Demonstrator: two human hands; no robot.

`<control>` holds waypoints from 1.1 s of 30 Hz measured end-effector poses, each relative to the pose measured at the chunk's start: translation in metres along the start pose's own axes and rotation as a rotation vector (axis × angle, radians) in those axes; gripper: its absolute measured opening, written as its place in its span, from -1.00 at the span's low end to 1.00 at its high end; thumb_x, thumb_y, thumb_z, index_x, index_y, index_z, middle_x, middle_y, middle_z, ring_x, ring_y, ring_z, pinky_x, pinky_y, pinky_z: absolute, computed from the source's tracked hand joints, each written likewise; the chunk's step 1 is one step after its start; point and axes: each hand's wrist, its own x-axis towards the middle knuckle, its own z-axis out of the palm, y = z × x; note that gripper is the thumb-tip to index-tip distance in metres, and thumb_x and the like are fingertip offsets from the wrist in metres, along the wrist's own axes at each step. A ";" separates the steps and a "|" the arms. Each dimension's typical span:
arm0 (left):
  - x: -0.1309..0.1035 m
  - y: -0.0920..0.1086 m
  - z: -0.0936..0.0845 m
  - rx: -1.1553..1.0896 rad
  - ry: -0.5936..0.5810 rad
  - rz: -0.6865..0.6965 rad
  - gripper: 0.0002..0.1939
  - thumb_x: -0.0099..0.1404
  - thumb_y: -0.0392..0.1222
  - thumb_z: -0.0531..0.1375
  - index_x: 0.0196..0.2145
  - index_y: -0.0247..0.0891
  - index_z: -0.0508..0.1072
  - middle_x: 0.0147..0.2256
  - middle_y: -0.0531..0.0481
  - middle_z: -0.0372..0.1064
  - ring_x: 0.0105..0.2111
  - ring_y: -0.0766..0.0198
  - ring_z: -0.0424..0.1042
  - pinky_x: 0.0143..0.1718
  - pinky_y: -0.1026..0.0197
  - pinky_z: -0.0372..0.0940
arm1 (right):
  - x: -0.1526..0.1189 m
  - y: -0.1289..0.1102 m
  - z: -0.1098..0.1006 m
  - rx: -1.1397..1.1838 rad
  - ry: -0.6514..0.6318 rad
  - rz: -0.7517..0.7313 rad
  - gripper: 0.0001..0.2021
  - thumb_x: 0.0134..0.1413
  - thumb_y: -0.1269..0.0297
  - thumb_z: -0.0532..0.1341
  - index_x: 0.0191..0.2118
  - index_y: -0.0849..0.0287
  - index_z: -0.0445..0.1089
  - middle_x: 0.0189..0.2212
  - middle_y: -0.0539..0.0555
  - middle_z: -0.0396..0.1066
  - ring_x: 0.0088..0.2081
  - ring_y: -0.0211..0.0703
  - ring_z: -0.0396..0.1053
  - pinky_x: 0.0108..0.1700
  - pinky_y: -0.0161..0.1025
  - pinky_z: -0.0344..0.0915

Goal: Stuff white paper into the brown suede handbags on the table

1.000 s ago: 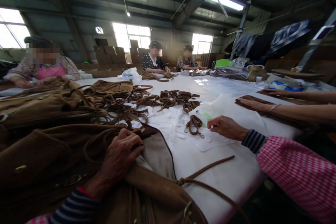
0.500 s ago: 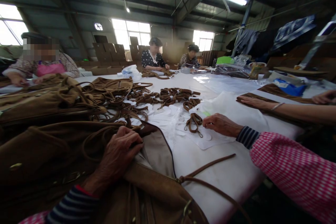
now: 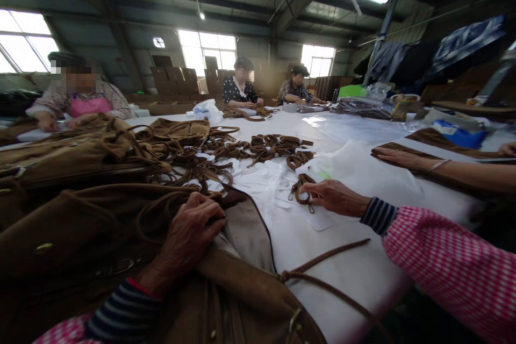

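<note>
A brown suede-like bag [image 3: 250, 274] lies before me with its zippered mouth spread, showing a grey lining [image 3: 250, 226]. My left hand [image 3: 193, 234] grips the rim of that mouth, fingers curled over it. Out to the right, my right hand [image 3: 332, 196] has its fingers closed at a coiled brown strap [image 3: 300, 189] with metal clips, which lies on the white tabletop [image 3: 318, 263]. The fingers cover part of the coil. Thin brown cords [image 3: 330, 247] trail from the zipper end of the bag.
Several more coiled straps [image 3: 270, 144] lie at mid-table, and brown bags [image 3: 80, 150] are piled at left. Clear plastic sheeting [image 3: 355, 161] spreads at right. A co-worker's hand [image 3: 397, 158] presses brown material at the right edge. Three people sit across the table.
My right hand has moved left onto the coiled strap, now covering part of it. My left hand keeps its hold on the bag's rim. The view has shifted slightly.
</note>
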 end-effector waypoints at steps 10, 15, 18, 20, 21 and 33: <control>-0.001 0.003 -0.001 -0.012 -0.006 -0.014 -0.90 0.30 -0.17 0.24 -0.37 -0.17 0.51 -0.27 -0.01 0.39 -0.11 0.10 0.30 -0.11 0.09 0.21 | -0.002 -0.003 -0.006 -0.052 -0.044 0.002 -0.65 0.20 0.42 0.18 0.10 0.07 0.39 -0.26 0.07 0.54 -0.21 -0.05 0.48 -0.24 -0.27 0.14; -0.002 0.006 -0.003 -0.007 -0.012 -0.016 -0.91 0.32 -0.19 0.23 -0.36 -0.18 0.50 -0.25 -0.02 0.40 -0.10 0.11 0.29 -0.08 0.09 0.21 | 0.007 -0.010 0.002 -0.124 -0.035 -0.032 -0.66 0.18 0.47 0.14 0.05 0.10 0.42 -0.30 0.09 0.54 -0.24 -0.05 0.49 -0.29 -0.27 0.08; -0.002 0.008 -0.004 -0.006 -0.025 -0.013 -0.91 0.32 -0.20 0.23 -0.35 -0.19 0.50 -0.26 -0.02 0.40 -0.09 0.10 0.29 -0.08 0.09 0.21 | 0.009 -0.011 0.009 -0.177 -0.041 -0.048 -0.81 0.19 0.50 0.11 -0.18 0.17 0.45 -0.32 0.11 0.54 -0.27 -0.10 0.48 -0.32 -0.27 0.04; -0.002 0.008 -0.003 -0.003 -0.020 -0.013 -0.92 0.32 -0.20 0.24 -0.35 -0.19 0.50 -0.25 -0.02 0.40 -0.09 0.10 0.29 -0.08 0.09 0.20 | 0.008 -0.010 0.010 -0.186 -0.021 -0.029 -0.84 0.25 0.45 0.10 -0.28 0.18 0.43 -0.35 0.10 0.53 -0.29 -0.11 0.47 -0.32 -0.27 0.05; -0.002 0.008 -0.003 0.001 -0.017 -0.015 -0.92 0.32 -0.21 0.24 -0.35 -0.19 0.50 -0.25 -0.02 0.40 -0.09 0.10 0.29 -0.08 0.09 0.20 | 0.007 -0.008 0.009 -0.174 0.004 -0.012 -0.83 0.28 0.42 0.10 -0.29 0.17 0.43 -0.37 0.10 0.53 -0.29 -0.12 0.47 -0.32 -0.28 0.06; -0.002 0.017 -0.013 -0.012 -0.103 -0.112 -0.86 0.36 -0.21 0.14 -0.34 -0.23 0.46 -0.26 -0.07 0.41 -0.10 0.07 0.28 -0.08 0.09 0.20 | 0.013 -0.059 -0.052 -0.161 0.274 -0.037 -0.79 0.30 0.24 0.11 -0.31 0.13 0.46 -0.42 0.09 0.52 -0.38 -0.10 0.41 -0.33 -0.21 0.05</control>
